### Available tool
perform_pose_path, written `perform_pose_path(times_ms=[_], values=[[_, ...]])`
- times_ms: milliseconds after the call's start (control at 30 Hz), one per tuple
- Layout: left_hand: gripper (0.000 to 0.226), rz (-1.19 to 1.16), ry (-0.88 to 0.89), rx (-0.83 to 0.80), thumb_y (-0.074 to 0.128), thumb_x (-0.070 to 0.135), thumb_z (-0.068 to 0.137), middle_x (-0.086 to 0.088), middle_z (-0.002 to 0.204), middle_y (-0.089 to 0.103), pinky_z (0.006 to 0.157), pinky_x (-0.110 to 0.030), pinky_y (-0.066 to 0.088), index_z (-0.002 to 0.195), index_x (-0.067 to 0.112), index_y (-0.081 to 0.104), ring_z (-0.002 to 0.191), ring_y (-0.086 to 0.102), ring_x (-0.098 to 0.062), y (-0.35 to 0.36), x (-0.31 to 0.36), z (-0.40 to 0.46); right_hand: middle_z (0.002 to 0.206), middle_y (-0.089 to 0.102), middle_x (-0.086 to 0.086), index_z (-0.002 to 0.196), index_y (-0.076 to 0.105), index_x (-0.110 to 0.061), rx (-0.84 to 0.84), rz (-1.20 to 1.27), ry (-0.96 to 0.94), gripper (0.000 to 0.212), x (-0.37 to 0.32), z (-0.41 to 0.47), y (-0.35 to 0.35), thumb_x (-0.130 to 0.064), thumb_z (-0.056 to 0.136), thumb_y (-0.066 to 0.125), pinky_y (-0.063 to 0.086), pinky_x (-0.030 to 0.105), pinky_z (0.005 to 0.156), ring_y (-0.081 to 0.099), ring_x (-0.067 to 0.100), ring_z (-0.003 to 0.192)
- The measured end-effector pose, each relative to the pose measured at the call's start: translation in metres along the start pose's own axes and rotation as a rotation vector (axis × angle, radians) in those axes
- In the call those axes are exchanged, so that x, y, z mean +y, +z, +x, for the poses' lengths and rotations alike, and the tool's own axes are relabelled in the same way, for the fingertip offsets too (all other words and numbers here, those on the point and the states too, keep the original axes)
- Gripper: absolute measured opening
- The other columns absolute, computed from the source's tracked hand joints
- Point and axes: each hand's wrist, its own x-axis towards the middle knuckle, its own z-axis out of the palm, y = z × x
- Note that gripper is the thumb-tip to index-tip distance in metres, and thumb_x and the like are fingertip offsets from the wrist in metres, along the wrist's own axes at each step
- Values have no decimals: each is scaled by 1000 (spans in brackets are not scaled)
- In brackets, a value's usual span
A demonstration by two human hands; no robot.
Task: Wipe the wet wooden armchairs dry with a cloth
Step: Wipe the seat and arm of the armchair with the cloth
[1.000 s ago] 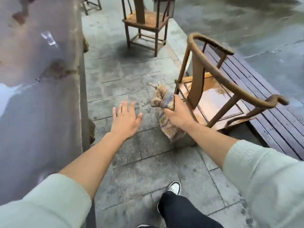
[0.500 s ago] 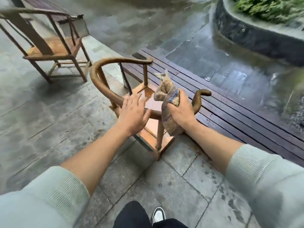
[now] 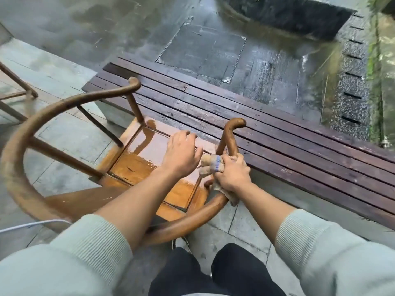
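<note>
A wooden armchair (image 3: 21, 146) with a curved horseshoe rail stands right below me, its seat (image 3: 139, 167) shiny with water. My right hand (image 3: 232, 173) grips a coarse tan cloth (image 3: 210, 165) with a blue stripe, wrapped around the chair's right arm rail just behind its curled end (image 3: 232, 129). My left hand (image 3: 180, 154) hovers over the wet seat with loosely curled fingers, holding nothing, close beside the cloth.
A dark wet slatted wooden bench (image 3: 277, 133) runs along the right of the chair. Part of a second wooden chair (image 3: 19, 86) shows at the far left. Wet stone paving (image 3: 203, 48) and a drain channel (image 3: 352, 75) lie beyond. My legs (image 3: 213, 272) are at the bottom.
I have stepped behind the chair and now look down on it. My right hand brought the cloth down onto the right arm rail. My left hand left the rail and hangs over the seat.
</note>
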Motion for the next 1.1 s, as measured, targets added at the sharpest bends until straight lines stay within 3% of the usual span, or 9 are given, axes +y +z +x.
perform_pose_path(times_ms=[100,233,400,567,700,934,1101], values=[[44,-24,-39,-81,43,39,99,-14,129,50,107,-45,33,131,10,51,123,43,-32,20,-10,30,141,23,5,120,45,-44,3,-31,18,52,0,26,2,-31,78,73,47,49,92,37,37,116],[40,-43,-32,-131,45,36,97,-12,120,56,102,-43,36,125,10,54,116,48,-31,48,-10,89,138,25,2,121,46,-46,29,-49,-48,53,7,98,-9,-14,82,62,46,50,88,36,34,108],[35,-63,-152,-218,48,32,95,-15,114,56,97,-42,39,118,7,56,109,51,-34,90,-4,146,142,24,5,119,47,-42,64,-52,-59,41,3,191,-8,-22,86,62,41,55,93,36,40,115],[33,-93,-256,-299,47,31,96,-16,114,54,97,-43,40,115,5,54,110,49,-35,135,10,183,141,31,8,114,51,-38,152,-1,82,42,-5,273,-5,-33,77,71,32,56,104,34,39,121],[32,-120,-368,-352,47,29,94,-16,113,53,96,-43,41,114,5,54,109,49,-35,159,17,195,137,38,4,108,55,-39,293,107,211,38,-3,312,-5,-30,73,68,32,53,102,36,36,121],[33,-120,-408,-409,44,31,95,-16,113,52,96,-42,41,115,6,53,109,48,-35,159,19,183,141,31,7,118,52,-41,289,365,498,39,7,339,-23,-42,82,67,43,49,95,36,38,118],[38,-106,-414,-422,43,33,95,-15,118,51,99,-44,41,121,8,52,114,46,-34,142,14,149,155,19,1,133,50,-40,126,361,270,49,13,307,-21,-38,86,65,40,38,100,27,38,133]])
